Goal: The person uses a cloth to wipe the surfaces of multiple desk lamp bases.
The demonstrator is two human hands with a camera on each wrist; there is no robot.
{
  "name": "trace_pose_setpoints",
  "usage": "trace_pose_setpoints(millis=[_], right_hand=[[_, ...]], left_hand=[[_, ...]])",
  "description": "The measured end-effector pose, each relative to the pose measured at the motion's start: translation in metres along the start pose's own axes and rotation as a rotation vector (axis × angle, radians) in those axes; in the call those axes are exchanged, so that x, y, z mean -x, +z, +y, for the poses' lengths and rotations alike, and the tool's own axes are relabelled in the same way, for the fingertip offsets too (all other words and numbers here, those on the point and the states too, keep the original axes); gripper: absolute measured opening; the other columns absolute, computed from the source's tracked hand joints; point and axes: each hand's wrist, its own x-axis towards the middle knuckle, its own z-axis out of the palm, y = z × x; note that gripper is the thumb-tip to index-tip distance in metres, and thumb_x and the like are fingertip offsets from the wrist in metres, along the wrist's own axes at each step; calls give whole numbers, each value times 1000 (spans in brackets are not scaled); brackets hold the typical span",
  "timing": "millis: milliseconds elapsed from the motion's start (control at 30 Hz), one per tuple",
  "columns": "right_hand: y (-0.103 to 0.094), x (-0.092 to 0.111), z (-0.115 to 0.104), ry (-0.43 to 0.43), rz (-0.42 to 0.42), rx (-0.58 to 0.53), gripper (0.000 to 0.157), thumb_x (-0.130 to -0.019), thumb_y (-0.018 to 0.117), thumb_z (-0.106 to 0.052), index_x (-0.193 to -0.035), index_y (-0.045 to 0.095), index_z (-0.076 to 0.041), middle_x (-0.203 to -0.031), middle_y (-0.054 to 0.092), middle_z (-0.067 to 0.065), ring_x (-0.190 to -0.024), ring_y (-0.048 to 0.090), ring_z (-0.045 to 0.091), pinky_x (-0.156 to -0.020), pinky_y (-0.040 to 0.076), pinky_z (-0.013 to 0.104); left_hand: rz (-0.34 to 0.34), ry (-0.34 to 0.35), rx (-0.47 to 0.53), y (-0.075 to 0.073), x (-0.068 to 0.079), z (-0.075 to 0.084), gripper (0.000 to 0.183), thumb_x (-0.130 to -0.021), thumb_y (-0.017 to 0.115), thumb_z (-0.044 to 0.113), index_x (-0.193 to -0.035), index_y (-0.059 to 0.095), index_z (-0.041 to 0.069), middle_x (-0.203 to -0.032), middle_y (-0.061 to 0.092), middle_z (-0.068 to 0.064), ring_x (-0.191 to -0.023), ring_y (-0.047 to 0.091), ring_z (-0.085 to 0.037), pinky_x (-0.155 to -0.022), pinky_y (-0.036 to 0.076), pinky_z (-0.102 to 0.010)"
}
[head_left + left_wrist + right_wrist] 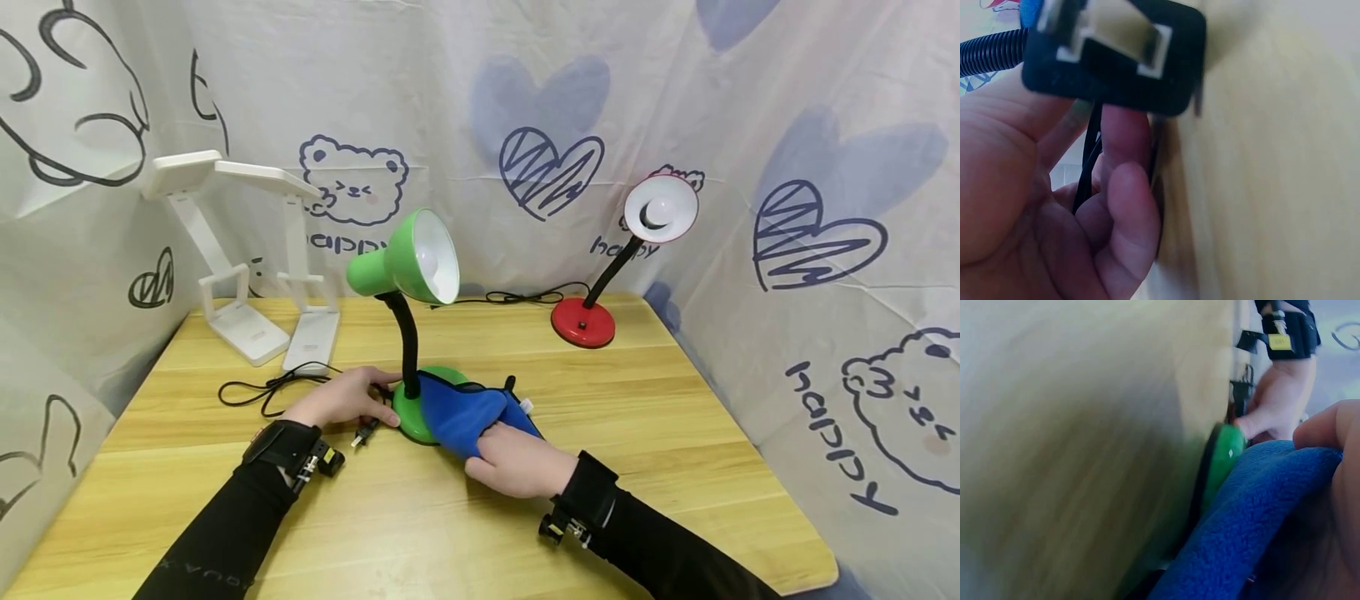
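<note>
A green desk lamp [402, 265] with a black bendable neck stands upright in the head view. My left hand [337, 398] holds the left edge of its round base [408, 418], the thumb in front. Close beside that hand is the lamp's black plug [366, 432], which looms large with its prongs in the left wrist view [1110, 84]. My right hand [521, 460] grips a blue cloth [459, 417] and presses it on the right side of the base. The cloth hides much of the base and the right fingertips.
Two white folding lamps [255, 333] stand at the back left. At the back right stands a red desk lamp [583, 323], its black cord [517, 297] running left along the curtain. Another black cord [266, 388] loops on the wooden table [675, 500] left of my left hand.
</note>
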Motion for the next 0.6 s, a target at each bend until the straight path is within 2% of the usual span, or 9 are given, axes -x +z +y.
trace_pose_setpoints(millis=[167,333,600], right_hand=[[6,-14,-13,-77,4,71,46,-100,41,-33,-56,39,-21,-58,29,-8,-53,32,9,-60,29,23],[8,-35,-27,-97,-5,78,47,-101,40,-34,-56,41,-21,-57,33,-7,-51,37,9,-58,32,23],[14,-62,-40,-75,18,99,48,-104,34,-39,-60,44,-22,-58,39,-6,-55,49,7,-62,38,23]], left_hand=[[5,-21,8,0,0,0,86,-66,86,45,-142,48,29,-115,61,-3,-63,60,-19,-60,51,-34],[-2,-8,-3,0,0,0,87,-67,85,47,-143,48,23,-120,60,-7,-65,60,-18,-62,50,-34],[-11,15,6,0,-4,-4,67,-81,79,22,-141,49,28,-107,65,-1,-59,60,-20,-58,50,-34]])
